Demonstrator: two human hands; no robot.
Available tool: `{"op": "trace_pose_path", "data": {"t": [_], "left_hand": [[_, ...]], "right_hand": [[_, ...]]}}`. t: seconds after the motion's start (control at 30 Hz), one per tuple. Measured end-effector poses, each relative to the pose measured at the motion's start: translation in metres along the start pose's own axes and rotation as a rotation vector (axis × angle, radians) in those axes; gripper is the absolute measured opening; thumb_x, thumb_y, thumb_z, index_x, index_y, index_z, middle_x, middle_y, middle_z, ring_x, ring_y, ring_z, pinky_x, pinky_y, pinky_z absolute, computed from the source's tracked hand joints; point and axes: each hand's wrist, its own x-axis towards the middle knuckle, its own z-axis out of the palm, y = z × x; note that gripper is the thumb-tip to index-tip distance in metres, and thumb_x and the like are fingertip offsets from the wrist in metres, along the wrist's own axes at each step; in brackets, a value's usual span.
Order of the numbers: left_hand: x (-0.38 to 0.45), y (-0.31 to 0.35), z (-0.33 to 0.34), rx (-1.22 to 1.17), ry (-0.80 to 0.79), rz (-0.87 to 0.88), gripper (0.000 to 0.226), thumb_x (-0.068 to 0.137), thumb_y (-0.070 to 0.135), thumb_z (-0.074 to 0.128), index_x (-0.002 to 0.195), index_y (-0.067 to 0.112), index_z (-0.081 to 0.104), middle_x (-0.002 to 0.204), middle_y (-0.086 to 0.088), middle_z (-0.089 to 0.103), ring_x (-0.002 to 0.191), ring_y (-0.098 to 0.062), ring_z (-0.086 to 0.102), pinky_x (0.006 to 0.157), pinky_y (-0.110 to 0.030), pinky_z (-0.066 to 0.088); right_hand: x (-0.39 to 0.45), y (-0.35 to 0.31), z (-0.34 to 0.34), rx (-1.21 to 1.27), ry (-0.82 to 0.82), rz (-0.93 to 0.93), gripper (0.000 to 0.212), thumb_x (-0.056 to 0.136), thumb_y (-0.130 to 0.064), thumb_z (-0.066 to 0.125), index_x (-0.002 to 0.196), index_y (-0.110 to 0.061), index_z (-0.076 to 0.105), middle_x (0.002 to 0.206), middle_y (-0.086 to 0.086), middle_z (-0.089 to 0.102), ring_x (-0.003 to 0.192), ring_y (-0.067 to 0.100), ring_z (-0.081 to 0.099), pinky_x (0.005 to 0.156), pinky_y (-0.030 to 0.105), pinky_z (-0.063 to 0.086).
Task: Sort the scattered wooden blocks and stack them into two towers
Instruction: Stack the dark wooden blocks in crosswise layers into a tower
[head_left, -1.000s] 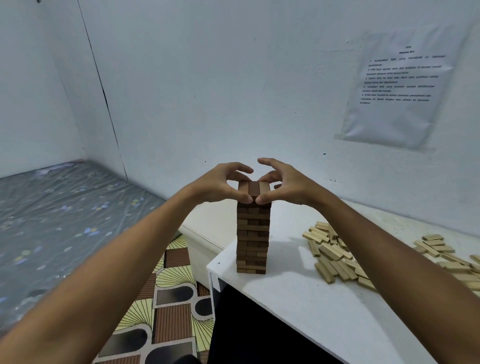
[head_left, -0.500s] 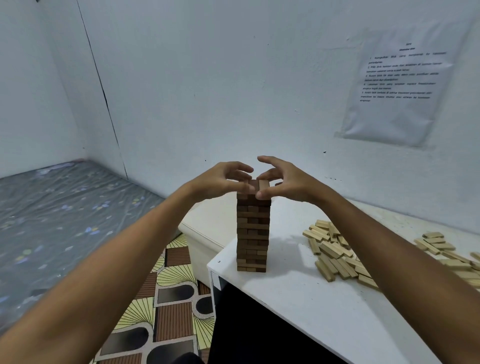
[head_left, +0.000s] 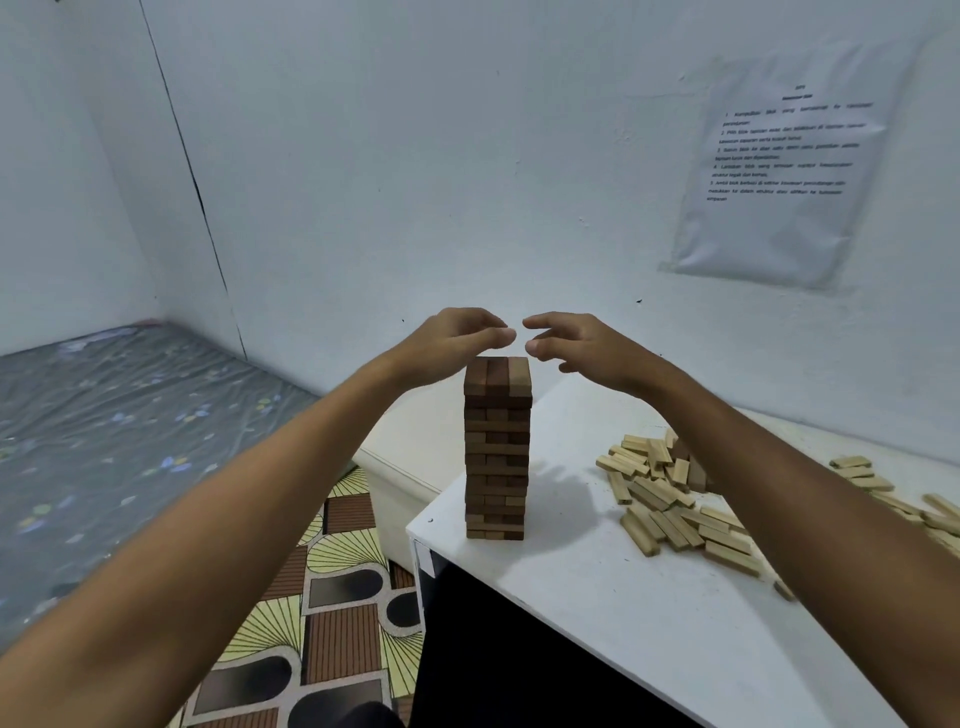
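A: Fingers of the left hand are stretched out and relaxed, hovering just above the top of the dark tower, pinching nothing.

B: And the right hand mirrors it: its fingers are loosely spread and a little curled, tips pointing at the left hand's, with a small gap between the two. It holds nothing either.

A: Whether the left fingertips actually brush the top layer, that can't be told from this angle. They're right over it.

B: Look at the tower itself: dark brown blocks, layers laid crosswise, standing upright near the left corner of the white tabletop. The top layer shows three blocks side by side.

A: To the right of it, partly behind the right forearm, lies the pale block pile, a loose scatter flat on the tabletop, well apart from the tower.

B: More pale blocks trail off toward the right edge, on the far side of that forearm.

A: Further out: a printed sheet on the white wall, a grey patterned mattress at left, and a patterned floor mat below the tabletop's corner.
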Motion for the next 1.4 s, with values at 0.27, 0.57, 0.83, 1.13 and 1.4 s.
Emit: {"op": "trace_pose_path", "data": {"t": [0.27, 0.57, 0.83, 1.13, 1.4], "left_hand": [[0.033, 0.066, 0.022, 0.253, -0.077, 0.177, 0.052, 0.087, 0.045, 0.067, 0.129, 0.017, 0.056, 0.13, -0.002, 0.059, 0.121, -0.014, 0.053, 0.095, -0.025, 0.041], [0.051, 0.116, 0.126, 0.157, -0.167, 0.27, 0.044, 0.088, 0.035, 0.066, 0.126, 0.015, 0.058, 0.124, -0.006, 0.062, 0.111, -0.02, 0.058, 0.093, -0.033, 0.048], [0.025, 0.041, 0.237, 0.122, -0.223, 0.029, 0.048, 0.085, 0.031, 0.064, 0.13, 0.016, 0.057, 0.128, -0.001, 0.059, 0.118, -0.019, 0.053, 0.099, -0.034, 0.043], [0.054, -0.001, 0.293, 0.448, -0.29, 0.045, 0.06, 0.099, 0.05, 0.037, 0.153, 0.03, 0.02, 0.164, -0.004, -0.001, 0.149, -0.029, -0.014, 0.117, -0.06, -0.005], [0.089, -0.002, 0.304, 0.449, 0.014, 0.051, 0.031, 0.095, 0.034, 0.046, 0.118, 0.019, 0.061, 0.149, 0.001, 0.041, 0.146, -0.023, 0.017, 0.117, -0.054, 0.003]], "right_hand": [[-0.037, 0.011, -0.052, -0.102, 0.09, 0.055, 0.048, 0.095, -0.038, 0.056, 0.138, -0.018, 0.048, 0.117, -0.002, 0.064, 0.104, 0.005, 0.059, 0.094, 0.03, 0.046], [-0.111, 0.062, -0.096, -0.192, 0.231, 0.256, 0.039, 0.095, -0.023, 0.058, 0.133, -0.017, 0.054, 0.116, 0.002, 0.064, 0.103, 0.014, 0.061, 0.08, 0.026, 0.046], [-0.196, 0.149, -0.033, -0.437, 0.012, 0.557, 0.06, 0.096, -0.047, 0.051, 0.15, -0.033, 0.029, 0.156, 0.002, 0.029, 0.14, 0.021, 0.031, 0.11, 0.039, 0.029], [-0.211, 0.217, -0.013, -0.75, -0.055, 0.546, 0.072, 0.086, -0.068, 0.0, 0.152, -0.04, -0.002, 0.163, -0.004, -0.011, 0.148, 0.02, -0.019, 0.117, 0.05, -0.013], [-0.152, 0.237, -0.052, -0.477, 0.199, 0.424, 0.051, 0.098, -0.035, 0.048, 0.147, -0.028, 0.036, 0.158, -0.003, 0.024, 0.147, 0.017, 0.017, 0.118, 0.04, 0.017]]}}
